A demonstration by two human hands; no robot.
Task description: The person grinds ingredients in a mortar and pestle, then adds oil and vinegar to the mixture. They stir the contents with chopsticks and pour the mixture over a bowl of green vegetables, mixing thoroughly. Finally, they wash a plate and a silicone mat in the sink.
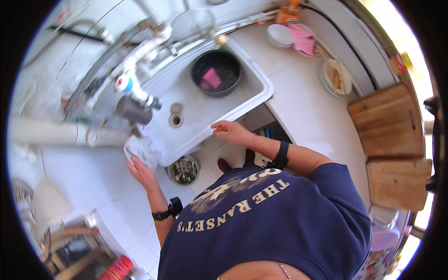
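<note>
My left hand (141, 171) is at the sink's near left corner, against a crumpled white plastic bag (140, 150); whether the fingers grip it cannot be made out. My right hand (229, 133) hovers by the front rim of the white sink (210, 127), fingers partly bent, nothing visible in them. In the sink stands a dark round basin (231, 87) of water with a pink cloth (211, 78) inside. The drain (176, 120) shows nearer the left end, a round strainer (176, 108) beside it. A faucet (154, 102) juts over the sink's left side.
Below the sink's front left corner stands a bin of scraps (183, 170). Bowls (280, 36), a pink cloth (303, 40) and an orange bottle (288, 14) stand on the right counter, with wooden boards (388, 120) further along. A thick pipe (70, 134) runs at left.
</note>
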